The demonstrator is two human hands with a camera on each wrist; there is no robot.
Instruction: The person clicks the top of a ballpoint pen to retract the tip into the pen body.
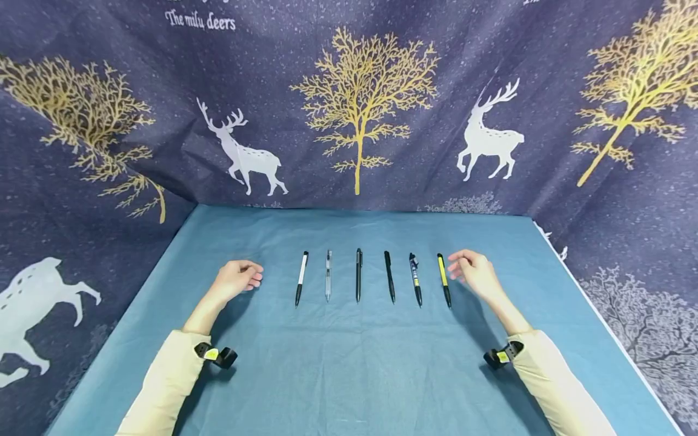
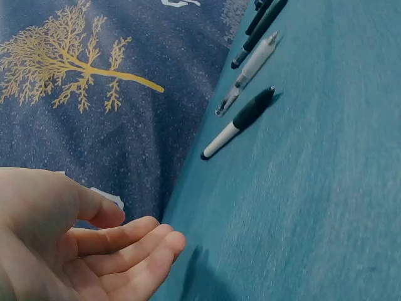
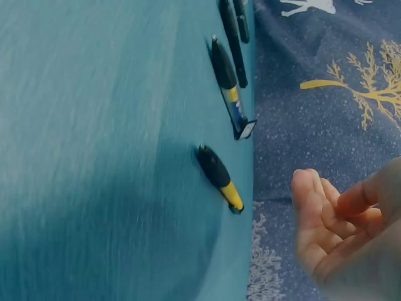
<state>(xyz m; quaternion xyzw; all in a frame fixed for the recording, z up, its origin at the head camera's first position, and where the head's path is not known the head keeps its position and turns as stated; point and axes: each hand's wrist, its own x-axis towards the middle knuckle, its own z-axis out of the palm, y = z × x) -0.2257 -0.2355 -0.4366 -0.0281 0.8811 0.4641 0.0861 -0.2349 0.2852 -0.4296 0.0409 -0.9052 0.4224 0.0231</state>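
Several pens lie in a spaced row on a blue cloth, tips toward the person. From the left in the head view come a white pen with a black grip (image 1: 302, 278), a clear pen (image 1: 328, 275) and a black click pen (image 1: 358, 275). A slim black pen (image 1: 389, 277), a patterned pen with a dark grip (image 1: 415, 279) and a yellow and black pen (image 1: 444, 280) follow. My left hand (image 1: 237, 279) hovers left of the white pen, fingers loosely curled, holding nothing. Close beside the yellow pen, my right hand (image 1: 473, 272) is also loosely curled with nothing in it.
The blue cloth (image 1: 349, 369) covers the table. A dark hanging with white deer and golden trees (image 1: 358, 115) rises behind and at both sides. Each wrist wears a strapped black camera, the left camera (image 1: 225, 358) and the right camera (image 1: 495, 359).
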